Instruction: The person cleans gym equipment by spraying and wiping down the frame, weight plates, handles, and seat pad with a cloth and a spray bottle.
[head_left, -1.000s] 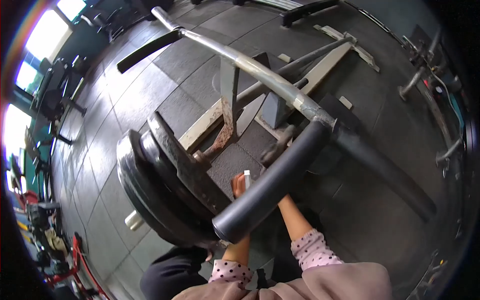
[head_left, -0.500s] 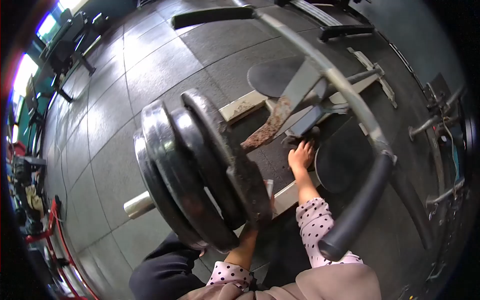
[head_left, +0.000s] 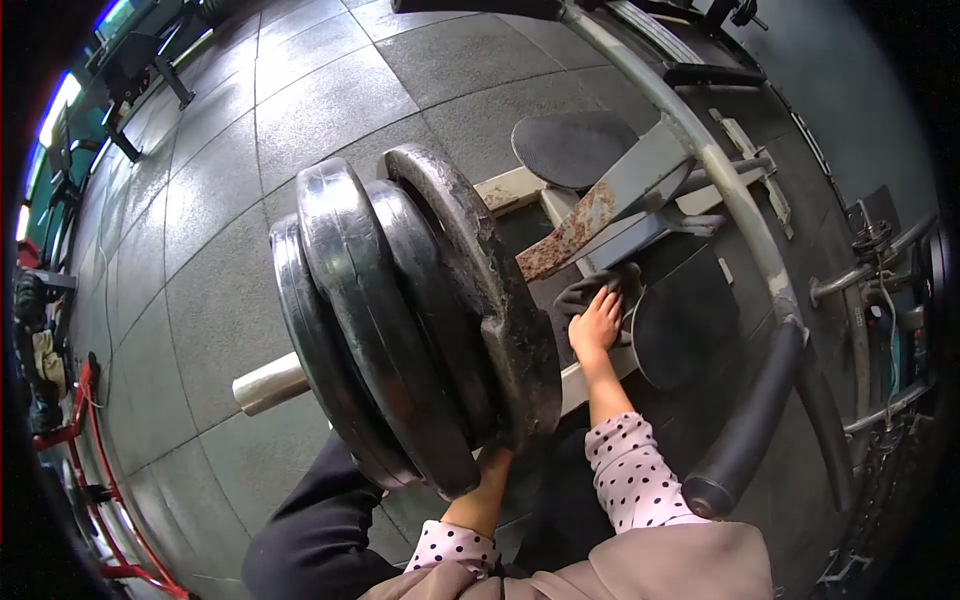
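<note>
My right hand [head_left: 597, 322] lies over a bunched dark cloth [head_left: 590, 292], fingers stretched forward and pressing it against the machine's lower frame. A dark foot plate [head_left: 685, 322] is just right of that hand. Several black weight plates [head_left: 350, 300] sit side by side on a metal sleeve [head_left: 270, 384] in front of me. My left forearm [head_left: 484, 492] reaches under and behind these plates, which hide the left hand and its fingers. Beyond the plates, a grey arm with a rusty patch [head_left: 570, 240] joins the curved tube [head_left: 725, 205] of the machine.
A padded black handle [head_left: 750, 425] juts toward me on the right, close to my right sleeve. A second foot plate [head_left: 572, 148] sits farther ahead. Red framework [head_left: 78, 430] stands at the left, and a bench [head_left: 140, 70] at the far left. Dark rubber tiles [head_left: 215, 290] cover the floor.
The view has shifted a little, so the machine's upper parts appear farther right. My right hand stays at the lower frame, and more of the cloth shows. The left hand remains behind the plates.
</note>
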